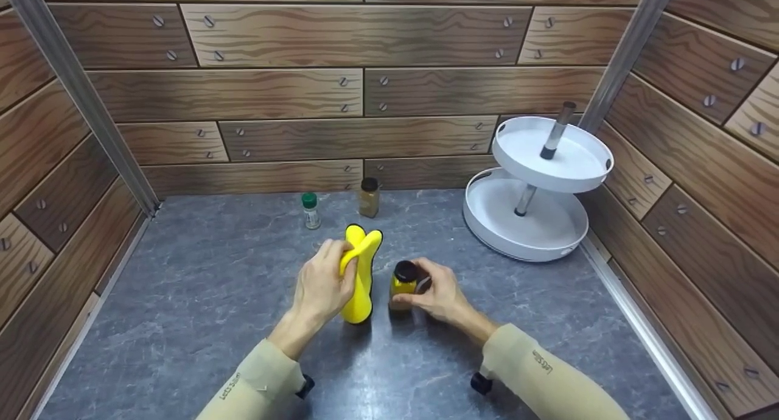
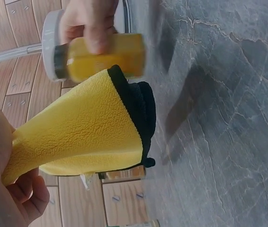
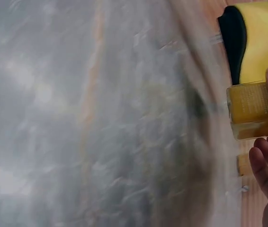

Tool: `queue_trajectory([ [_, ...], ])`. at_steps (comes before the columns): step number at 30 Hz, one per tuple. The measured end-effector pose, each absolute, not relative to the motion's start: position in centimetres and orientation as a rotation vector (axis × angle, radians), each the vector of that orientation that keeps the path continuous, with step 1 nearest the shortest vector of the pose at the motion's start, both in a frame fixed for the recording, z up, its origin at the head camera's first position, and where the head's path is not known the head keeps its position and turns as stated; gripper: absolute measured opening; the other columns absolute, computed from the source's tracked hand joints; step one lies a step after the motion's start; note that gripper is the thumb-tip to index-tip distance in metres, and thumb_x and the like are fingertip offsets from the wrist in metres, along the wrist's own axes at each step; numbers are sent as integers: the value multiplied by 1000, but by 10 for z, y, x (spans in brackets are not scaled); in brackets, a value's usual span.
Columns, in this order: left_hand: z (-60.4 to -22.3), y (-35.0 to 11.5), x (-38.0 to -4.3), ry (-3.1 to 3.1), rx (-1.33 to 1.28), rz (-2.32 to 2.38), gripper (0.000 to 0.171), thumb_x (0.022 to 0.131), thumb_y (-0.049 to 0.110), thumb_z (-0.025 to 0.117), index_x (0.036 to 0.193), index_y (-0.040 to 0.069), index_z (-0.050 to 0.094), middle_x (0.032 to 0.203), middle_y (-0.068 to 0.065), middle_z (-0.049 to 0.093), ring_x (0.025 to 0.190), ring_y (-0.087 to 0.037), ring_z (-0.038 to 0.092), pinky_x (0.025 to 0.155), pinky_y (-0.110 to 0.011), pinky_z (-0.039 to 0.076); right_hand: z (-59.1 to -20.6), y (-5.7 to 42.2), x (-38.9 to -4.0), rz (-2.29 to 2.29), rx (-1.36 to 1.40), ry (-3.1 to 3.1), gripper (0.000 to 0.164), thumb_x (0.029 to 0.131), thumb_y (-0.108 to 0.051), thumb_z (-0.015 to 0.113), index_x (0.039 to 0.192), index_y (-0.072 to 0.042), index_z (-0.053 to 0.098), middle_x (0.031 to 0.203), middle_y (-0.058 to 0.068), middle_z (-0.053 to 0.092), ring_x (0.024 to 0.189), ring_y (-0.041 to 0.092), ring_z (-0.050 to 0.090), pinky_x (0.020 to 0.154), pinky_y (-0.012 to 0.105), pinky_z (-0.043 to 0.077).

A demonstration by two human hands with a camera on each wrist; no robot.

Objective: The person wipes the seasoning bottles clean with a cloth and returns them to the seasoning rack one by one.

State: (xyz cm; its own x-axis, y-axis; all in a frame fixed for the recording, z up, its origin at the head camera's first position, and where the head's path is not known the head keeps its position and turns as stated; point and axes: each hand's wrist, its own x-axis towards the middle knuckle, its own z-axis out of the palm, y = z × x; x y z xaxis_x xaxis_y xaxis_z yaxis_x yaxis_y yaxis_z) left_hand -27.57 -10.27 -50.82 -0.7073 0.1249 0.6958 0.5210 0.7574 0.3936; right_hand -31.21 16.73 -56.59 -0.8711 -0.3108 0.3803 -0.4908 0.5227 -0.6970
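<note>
My left hand (image 1: 322,280) pinches a folded yellow cloth (image 1: 359,301) with dark edging, which hangs down from the fingers. In the left wrist view the cloth (image 2: 82,123) has a fleecy surface. Just right of it, my right hand (image 1: 443,291) holds a spice jar (image 1: 403,286) with a black lid and yellow-brown contents, thumb on one side and fingers on the other. The jar (image 3: 254,106) is held upright, its base off the tabletop in the right wrist view. A small gap separates cloth and jar in the head view.
Farther back stand a small green-capped shaker (image 1: 311,213) and another black-lidded spice jar (image 1: 369,199). A white two-tier round tray stand (image 1: 526,240) occupies the back right. Wood-patterned walls (image 1: 365,36) enclose the grey marbled tabletop (image 1: 201,298).
</note>
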Motion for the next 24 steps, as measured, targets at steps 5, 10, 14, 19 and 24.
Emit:
queue_trajectory([
  [5, -506, -99, -276, -2290, -481, -771, 15, 103, 14, 76, 116, 8, 71, 98, -9, 70, 75, -24, 69, 66, -40, 63, -554, 160, -313, 1381, 755, -2422, 60, 82, -22, 102, 132, -5, 74, 116, 13, 84, 95, 23, 79, 81, 49, 70],
  [10, -504, -95, -277, -2277, -491, -763, 14, 103, 14, 75, 115, 7, 71, 97, -9, 69, 71, -24, 67, 62, -40, 61, -544, 154, -312, 1408, 796, -2354, 56, 85, -15, 99, 133, -4, 74, 111, 14, 83, 92, 17, 77, 77, 47, 70],
  [14, -503, -92, -277, -2266, -489, -764, 14, 103, 14, 75, 114, 7, 71, 96, -9, 69, 71, -24, 67, 62, -39, 61, -539, 147, -312, 1406, 823, -2325, 53, 86, -16, 98, 133, -5, 74, 110, 13, 82, 91, 15, 76, 75, 42, 70],
  [19, -502, -90, -277, -2282, -487, -776, 15, 103, 15, 75, 115, 8, 71, 96, -8, 68, 71, -23, 67, 63, -38, 61, -534, 138, -310, 1451, 810, -2298, 51, 88, -24, 97, 131, -6, 74, 105, 12, 81, 87, 16, 76, 75, 42, 70],
  [24, -501, -88, -275, -2285, -505, -785, 17, 103, 16, 76, 118, 8, 72, 97, -8, 69, 72, -22, 67, 64, -35, 62, -534, 131, -310, 1464, 828, -2250, 55, 91, -31, 95, 133, -3, 73, 102, 13, 80, 84, 12, 74, 72, 32, 67],
])
